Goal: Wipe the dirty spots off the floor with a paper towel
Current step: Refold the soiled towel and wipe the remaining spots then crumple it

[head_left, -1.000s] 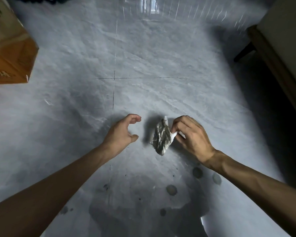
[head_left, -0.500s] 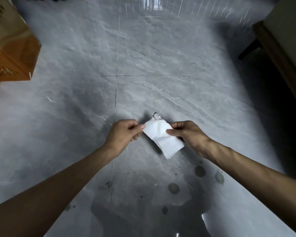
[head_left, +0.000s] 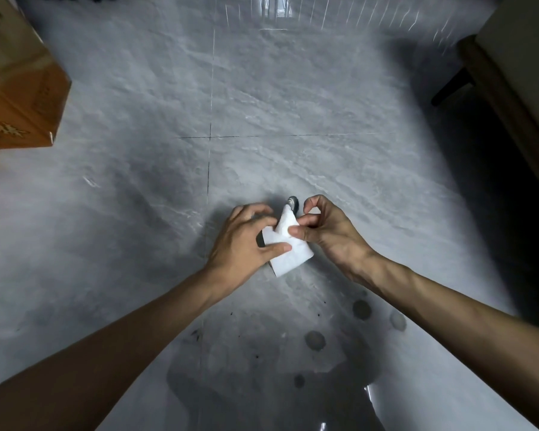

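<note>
Paper towel (head_left: 288, 248) folded, clean white side up with a soiled dark tip at top, pinched above the grey tile floor (head_left: 293, 104) between left hand (head_left: 246, 241) and right hand (head_left: 324, 228), dark spots (head_left: 315, 340) near wrists, cardboard box (head_left: 19, 88) far left, wooden furniture (head_left: 511, 98) right, open floor ahead.

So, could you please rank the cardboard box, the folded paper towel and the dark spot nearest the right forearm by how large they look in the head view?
1. cardboard box, though cut off by the frame
2. paper towel, partly hidden by both hands
3. dark spot, clearly smallest
</note>
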The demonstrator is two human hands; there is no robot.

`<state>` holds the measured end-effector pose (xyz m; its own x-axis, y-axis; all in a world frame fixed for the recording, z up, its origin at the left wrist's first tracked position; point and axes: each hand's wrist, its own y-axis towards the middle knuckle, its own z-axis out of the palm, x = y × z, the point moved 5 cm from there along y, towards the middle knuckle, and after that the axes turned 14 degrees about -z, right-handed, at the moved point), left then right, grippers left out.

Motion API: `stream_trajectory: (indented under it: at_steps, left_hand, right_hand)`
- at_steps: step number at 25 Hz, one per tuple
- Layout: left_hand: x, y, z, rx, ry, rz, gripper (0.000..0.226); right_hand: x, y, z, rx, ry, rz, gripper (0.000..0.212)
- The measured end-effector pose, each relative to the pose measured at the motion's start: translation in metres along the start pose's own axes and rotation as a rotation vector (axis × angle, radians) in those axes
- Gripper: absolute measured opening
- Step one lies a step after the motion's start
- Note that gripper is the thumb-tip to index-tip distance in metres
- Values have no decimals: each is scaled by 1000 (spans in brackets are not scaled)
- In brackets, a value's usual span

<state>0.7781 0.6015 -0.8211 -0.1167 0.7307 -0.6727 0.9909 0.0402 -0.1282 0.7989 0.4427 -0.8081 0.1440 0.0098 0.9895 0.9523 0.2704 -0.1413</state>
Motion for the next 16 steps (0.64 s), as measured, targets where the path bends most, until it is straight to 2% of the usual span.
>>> stream_trajectory:
  at_steps: [2,3,6,8,13,16]
  left_hand:
    - [6,3,1,38,-173,-124,23]
    - [9,4,3,63,-264,-187,20]
    - [14,8,6,112,-427,-260,19]
    - [14,11,8,158,-497,-288,22]
    - [14,9,6,262,-628,-364,20]
    - [23,8,3,287,-721,-574,29]
  right_hand:
    - [2,0,1,-1,-88,-64,32]
    - [3,0,-1,-5,-207,-119,32]
    - [7,-3,-3,33,-591,-328,32]
    - [7,-2,0,80,-720,-391,31]
    - [5,6,-5,66,-643,-268,27]
    - [10,7,-8,75,-594,-282,30]
